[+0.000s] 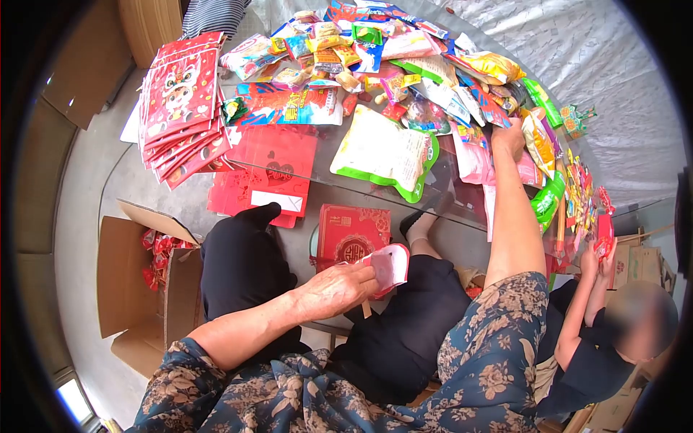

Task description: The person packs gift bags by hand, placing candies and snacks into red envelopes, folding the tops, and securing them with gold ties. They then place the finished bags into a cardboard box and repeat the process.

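Note:
My left hand [338,290] is closed on the edge of a small red paper bag [393,268], held over my lap with its pale inside showing. My right hand [510,138] reaches into the snack packets at the right of the glass table. Its fingers are curled down among them, and what they grip is hidden. A red-and-blue packet [485,101] and a yellow-and-white packet [538,141] lie on either side of it. Left of that hand is a large white packet with a green edge [386,150].
A stack of red printed bags [180,101] lies at the table's left, above red folded card [271,166]. Below are a red box [352,234] and an open carton [133,274] with red-wrapped items. At right, another person's hands [599,252] hold a red bag.

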`<move>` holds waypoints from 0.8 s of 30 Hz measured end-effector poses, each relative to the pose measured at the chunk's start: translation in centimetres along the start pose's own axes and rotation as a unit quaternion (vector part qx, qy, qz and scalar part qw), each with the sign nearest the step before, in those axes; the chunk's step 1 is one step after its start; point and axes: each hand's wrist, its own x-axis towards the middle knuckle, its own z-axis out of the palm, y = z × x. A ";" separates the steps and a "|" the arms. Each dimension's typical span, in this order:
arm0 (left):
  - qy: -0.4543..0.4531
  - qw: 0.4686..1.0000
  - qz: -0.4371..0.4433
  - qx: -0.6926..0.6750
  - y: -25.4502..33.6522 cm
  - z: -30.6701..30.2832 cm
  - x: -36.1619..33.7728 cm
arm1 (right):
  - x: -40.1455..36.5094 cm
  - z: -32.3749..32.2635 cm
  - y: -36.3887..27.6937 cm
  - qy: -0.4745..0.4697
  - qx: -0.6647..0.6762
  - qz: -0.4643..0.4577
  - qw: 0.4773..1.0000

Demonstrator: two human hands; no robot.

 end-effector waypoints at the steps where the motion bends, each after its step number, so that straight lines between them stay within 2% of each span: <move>1: 0.000 1.000 -0.001 -0.002 0.0 -0.1 0.1 | 0.1 0.0 0.1 -0.014 0.000 0.006 1.000; 5: 0.001 1.000 -0.005 -0.010 0.1 0.0 0.1 | -1.2 0.3 -0.8 0.017 -0.068 0.003 0.998; 8: 0.002 1.000 -0.003 -0.008 0.2 -0.4 0.2 | -1.3 -0.2 -0.9 -0.001 -0.050 0.003 0.999; 12: 0.006 1.000 -0.006 -0.022 0.3 -0.9 0.4 | -0.4 0.6 0.0 0.025 -0.031 -0.001 0.999; 13: 0.007 1.000 -0.011 -0.028 0.3 -1.0 0.4 | -1.0 -0.1 -0.3 0.044 0.000 0.012 0.999; 17: 0.015 1.000 0.005 -0.016 0.3 -0.6 0.5 | 0.0 -1.1 0.5 -0.049 0.217 0.076 0.972; 20: 0.028 0.999 0.002 -0.029 0.5 -0.8 0.7 | 0.6 -1.0 1.7 0.055 0.243 -0.009 0.968; 24: 0.022 1.000 -0.005 -0.017 0.1 -0.1 0.2 | 2.0 -1.0 3.0 0.046 0.352 0.010 0.935</move>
